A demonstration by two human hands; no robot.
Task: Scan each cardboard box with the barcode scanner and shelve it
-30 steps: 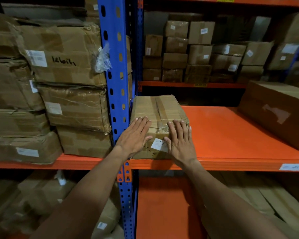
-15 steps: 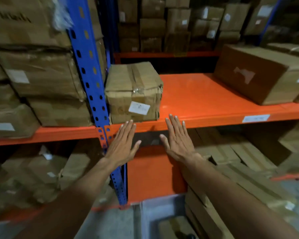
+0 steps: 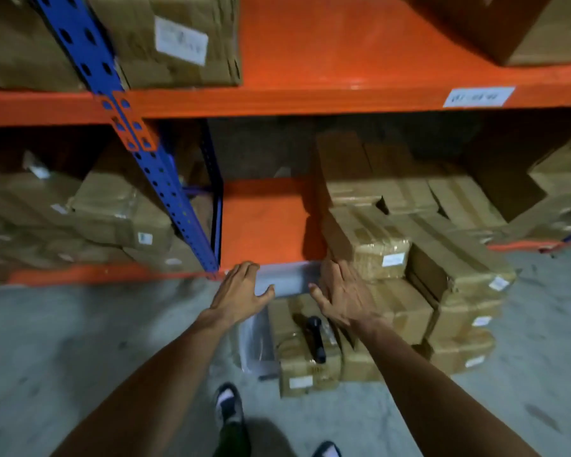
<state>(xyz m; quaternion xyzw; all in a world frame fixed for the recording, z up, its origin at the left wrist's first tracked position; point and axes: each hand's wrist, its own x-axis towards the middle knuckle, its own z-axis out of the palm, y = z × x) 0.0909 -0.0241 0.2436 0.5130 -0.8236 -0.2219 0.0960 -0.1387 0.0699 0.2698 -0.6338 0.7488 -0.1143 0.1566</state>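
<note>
The shelved cardboard box (image 3: 165, 37) with a white label stands on the upper orange shelf (image 3: 327, 97), beside the blue upright (image 3: 165, 179). A black barcode scanner (image 3: 315, 338) lies on a taped cardboard box (image 3: 297, 367) on the floor, in a stack of similar boxes (image 3: 406, 311). My left hand (image 3: 241, 291) and my right hand (image 3: 342, 293) hang in the air above the floor stack, fingers straight, holding nothing. The right hand is just above and right of the scanner.
The lower orange shelf (image 3: 261, 222) holds several boxes at its right and more behind the upright at left. A large box (image 3: 515, 28) sits on the upper shelf at right. Grey concrete floor (image 3: 80, 341) spreads to the left; my shoes (image 3: 228, 407) show at the bottom.
My hands left the box on the upper shelf and dropped down. My view tilted downward, bringing the floor stack and the scanner into sight.
</note>
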